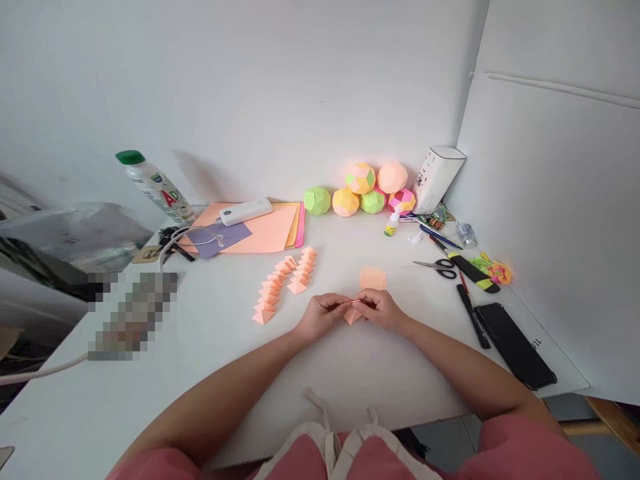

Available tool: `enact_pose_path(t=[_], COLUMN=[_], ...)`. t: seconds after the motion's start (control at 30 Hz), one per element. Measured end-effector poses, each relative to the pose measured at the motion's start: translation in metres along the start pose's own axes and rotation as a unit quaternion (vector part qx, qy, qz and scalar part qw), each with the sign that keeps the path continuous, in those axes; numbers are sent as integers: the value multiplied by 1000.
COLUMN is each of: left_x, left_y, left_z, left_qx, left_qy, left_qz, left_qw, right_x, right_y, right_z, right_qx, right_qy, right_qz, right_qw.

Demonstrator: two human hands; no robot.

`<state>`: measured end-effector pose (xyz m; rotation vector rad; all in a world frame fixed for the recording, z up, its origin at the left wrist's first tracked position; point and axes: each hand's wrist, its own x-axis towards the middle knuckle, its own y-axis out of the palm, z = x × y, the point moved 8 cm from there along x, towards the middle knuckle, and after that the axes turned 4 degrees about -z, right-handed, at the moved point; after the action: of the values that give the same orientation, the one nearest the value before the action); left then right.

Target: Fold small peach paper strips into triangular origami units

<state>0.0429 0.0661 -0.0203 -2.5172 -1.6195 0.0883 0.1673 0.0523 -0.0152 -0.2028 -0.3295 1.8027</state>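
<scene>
A small peach piece of folded paper point(353, 316) is pinched between my two hands, low over the white table. My left hand point(323, 317) grips its left edge with thumb and forefinger. From the other side, my right hand point(383, 310) pinches it too, and the fingertips hide part of the folds. Just beyond my right hand lies a peach paper square point(373, 278). To the left, two rows of folded peach paper units stand on the table, a longer row point(270, 293) and a shorter row point(302, 272).
Paper balls point(345, 202) are stacked along the wall. A glue bottle point(391, 223), scissors point(440, 267), a utility knife point(470, 270) and a black phone point(516, 345) lie right. Colored sheets point(275, 230) hold a power bank point(246, 212); a white bottle point(160, 190) stands behind.
</scene>
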Motion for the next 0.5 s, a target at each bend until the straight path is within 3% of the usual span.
enact_pose_path(t=[0.5], left_x=[-3], left_y=[6], left_z=[-5], left_qx=[42], left_qy=[-30], left_qz=[39], left_qw=[998], right_x=[-2], right_y=[2], right_z=[0], right_qx=[-29], right_qy=[-12], right_qz=[17], right_qw=[999])
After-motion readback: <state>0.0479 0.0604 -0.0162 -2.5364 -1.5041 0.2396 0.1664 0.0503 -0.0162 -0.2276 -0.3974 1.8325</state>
